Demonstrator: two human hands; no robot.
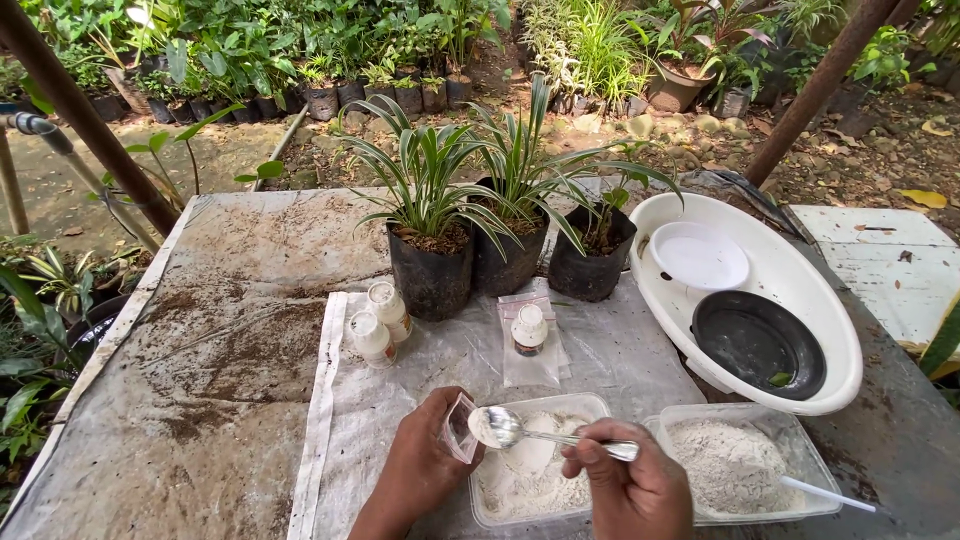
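White powder heaped on a shiny metal spoon (503, 427), held by the thin handle in the right hand (630, 480), fingers pinched tight around it. Tipped toward a tiny clear plastic bag (460, 427), pinched by its edge in the left hand (425, 465), mouth held open just beside the spoon bowl. Both right above a clear tray of white powder (530, 470) on the gray sheet (600, 350). Probably very light and floppy, that little bag, easy to crush, so best gripped at the rim. Powder loose and quick to spill, so best kept level. Stiff and smooth, the spoon, maybe a bit slippery. Another tray of powder (735, 462) to the right, with a white stick (825, 494) in it. Farther back, three small bottles (385, 320), three black pots of striped green plants (500, 240), and a big white tub (780, 300) with a black dish (757, 343).
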